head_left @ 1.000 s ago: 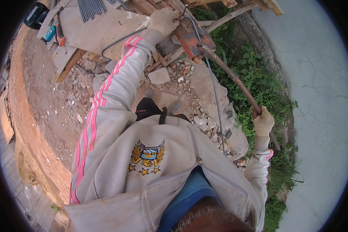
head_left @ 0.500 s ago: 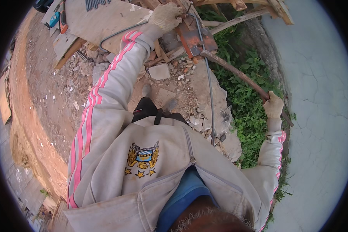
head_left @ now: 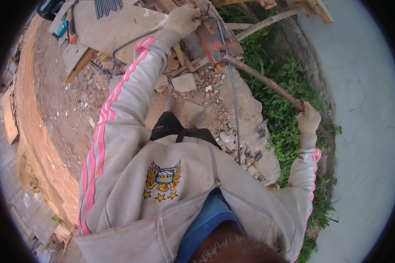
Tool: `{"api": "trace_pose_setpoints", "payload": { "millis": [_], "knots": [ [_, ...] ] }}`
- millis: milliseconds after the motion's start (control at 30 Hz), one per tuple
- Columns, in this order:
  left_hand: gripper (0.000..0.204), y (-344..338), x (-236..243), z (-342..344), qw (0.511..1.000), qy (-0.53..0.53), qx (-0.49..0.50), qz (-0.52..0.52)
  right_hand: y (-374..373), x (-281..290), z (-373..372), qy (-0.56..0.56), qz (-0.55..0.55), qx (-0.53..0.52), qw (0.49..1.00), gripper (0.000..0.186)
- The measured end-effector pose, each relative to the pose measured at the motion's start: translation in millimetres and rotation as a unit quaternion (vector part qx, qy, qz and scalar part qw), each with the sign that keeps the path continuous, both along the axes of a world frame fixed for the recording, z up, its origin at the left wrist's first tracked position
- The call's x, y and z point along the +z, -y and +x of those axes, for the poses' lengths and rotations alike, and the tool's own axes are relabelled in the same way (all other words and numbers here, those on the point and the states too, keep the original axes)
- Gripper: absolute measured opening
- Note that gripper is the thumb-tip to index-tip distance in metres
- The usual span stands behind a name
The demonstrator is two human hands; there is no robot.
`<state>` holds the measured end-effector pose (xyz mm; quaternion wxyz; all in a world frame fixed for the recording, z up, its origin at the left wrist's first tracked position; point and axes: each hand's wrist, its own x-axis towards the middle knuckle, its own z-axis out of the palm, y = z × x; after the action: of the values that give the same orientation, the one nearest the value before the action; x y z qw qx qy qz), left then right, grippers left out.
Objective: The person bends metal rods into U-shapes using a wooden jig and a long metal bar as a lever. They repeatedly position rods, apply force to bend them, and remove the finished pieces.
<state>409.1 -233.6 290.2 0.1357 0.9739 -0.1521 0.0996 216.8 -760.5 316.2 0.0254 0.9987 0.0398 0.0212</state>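
Note:
My left hand (head_left: 183,19), in a cream work glove, closes on a bent steel rod (head_left: 134,42) at the edge of a wooden work surface. Past the hand, the rod turns sharply by a rust-stained metal plate (head_left: 210,38), and its long end (head_left: 237,105) runs down toward my body. My right hand (head_left: 308,117), gloved too, is wrapped around a long rusty bar (head_left: 267,82) at the right. The bar's far end meets the rod just below the plate. What my left fingers cover is hidden.
A wooden board (head_left: 118,26) carries a bundle of steel rods (head_left: 107,7) and a tool with an orange handle (head_left: 72,37). Broken concrete (head_left: 184,82) and rubble lie around my feet. Green plants (head_left: 285,118) grow beside a pale wall (head_left: 364,109) on the right.
The far end of the rusty bar has shifted slightly left, and the rod's long end has swung slightly left with it. Both hands keep their grip.

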Motion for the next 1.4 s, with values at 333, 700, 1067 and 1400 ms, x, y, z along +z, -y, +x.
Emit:
{"api": "trace_pose_setpoints", "payload": {
  "millis": [333,700,1067,1400],
  "knots": [
    [0.033,-11,-14,6,1.0,0.003,0.001,-0.004,80,66,3,-0.165,-0.01,-0.092,0.982,0.02],
    [0.014,8,-10,4,0.993,0.028,-0.02,-0.116,102,36,-71,-0.055,-0.118,-0.165,0.978,0.037],
    [0.016,4,-11,11,0.992,0.044,-0.035,-0.115,28,-10,-182,-0.068,-0.11,-0.286,0.95,0.038],
    [0.021,-1,5,9,0.987,0.006,-0.068,-0.149,-101,53,-246,-0.058,-0.157,-0.405,0.899,0.032]
  ]
}}
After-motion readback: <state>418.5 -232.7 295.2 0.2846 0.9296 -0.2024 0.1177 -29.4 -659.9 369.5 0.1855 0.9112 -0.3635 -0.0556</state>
